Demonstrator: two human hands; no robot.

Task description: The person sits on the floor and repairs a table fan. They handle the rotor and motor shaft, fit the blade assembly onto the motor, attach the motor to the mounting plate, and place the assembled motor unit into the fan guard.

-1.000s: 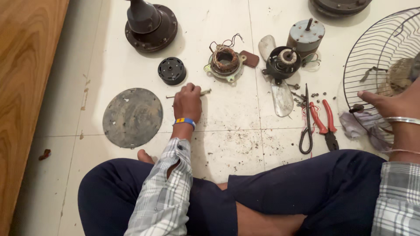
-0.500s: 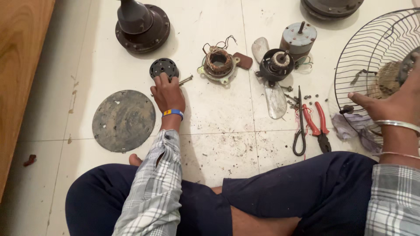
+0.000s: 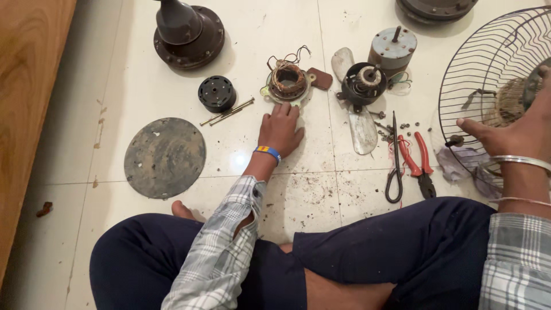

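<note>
Your left hand [image 3: 279,132] fingers lie flat and released on the floor, tips just short of the copper-wound stator [image 3: 288,81]; two long bolts [image 3: 227,112] lie beside them. Your right hand [image 3: 511,133] rests open-fingered on the wire fan guard [image 3: 488,63].

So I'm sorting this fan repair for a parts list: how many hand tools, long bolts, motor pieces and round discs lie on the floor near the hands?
Hand tools: 2, the scissors and red pliers
Long bolts: 2
Motor pieces: 3, the copper coil, black housing, grey motor
Round discs: 2, the flat plate, black cap
Total: 9
</note>
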